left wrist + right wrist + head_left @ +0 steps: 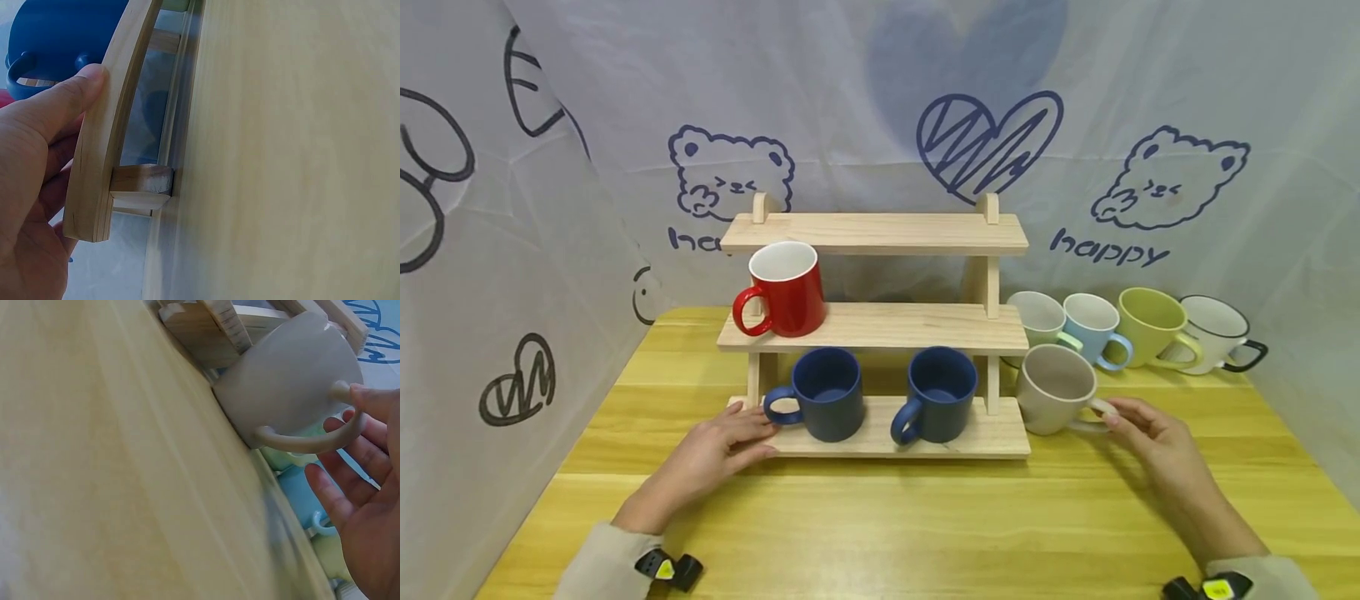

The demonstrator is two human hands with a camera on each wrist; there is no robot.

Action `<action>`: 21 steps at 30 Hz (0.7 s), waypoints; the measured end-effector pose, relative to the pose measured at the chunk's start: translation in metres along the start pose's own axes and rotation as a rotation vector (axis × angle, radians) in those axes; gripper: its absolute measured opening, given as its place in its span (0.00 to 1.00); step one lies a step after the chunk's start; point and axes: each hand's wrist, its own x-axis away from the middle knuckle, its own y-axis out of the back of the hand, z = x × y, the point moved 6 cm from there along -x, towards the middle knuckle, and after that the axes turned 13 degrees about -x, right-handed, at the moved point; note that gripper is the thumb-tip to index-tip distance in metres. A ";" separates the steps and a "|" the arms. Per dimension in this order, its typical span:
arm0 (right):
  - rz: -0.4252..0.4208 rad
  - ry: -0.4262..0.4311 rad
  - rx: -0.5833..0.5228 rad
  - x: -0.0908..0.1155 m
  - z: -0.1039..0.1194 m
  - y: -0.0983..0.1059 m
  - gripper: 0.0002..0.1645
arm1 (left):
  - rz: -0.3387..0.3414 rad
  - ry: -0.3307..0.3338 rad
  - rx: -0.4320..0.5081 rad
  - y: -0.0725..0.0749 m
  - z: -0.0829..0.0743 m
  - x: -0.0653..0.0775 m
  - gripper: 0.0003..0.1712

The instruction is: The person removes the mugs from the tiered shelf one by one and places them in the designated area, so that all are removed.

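At the right end of the wooden tiered rack (880,449), a beige mug (1057,390) stands with its handle to the right. My right hand (1161,450) pinches that handle between thumb and fingers; the right wrist view shows the thumb (375,402) at its upper end. My left hand (715,450) holds the left end of the bottom shelf, its thumb (87,84) along the board and the other fingers behind it. Close to those fingers, a dark blue mug (829,396) stands on this shelf. Another dark blue mug (942,396) sits farther right.
On the middle shelf, a red mug (787,290) stands at the left. Behind the beige mug are a pale green-handled mug (1036,321), a light blue mug (1090,325), a yellow-green mug (1150,327) and a white mug with a black handle (1213,333). A patterned cloth (850,108) hangs behind.
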 end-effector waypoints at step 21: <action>0.043 0.227 0.502 -0.009 0.067 -0.008 0.19 | 0.000 -0.018 0.007 0.001 -0.001 0.001 0.18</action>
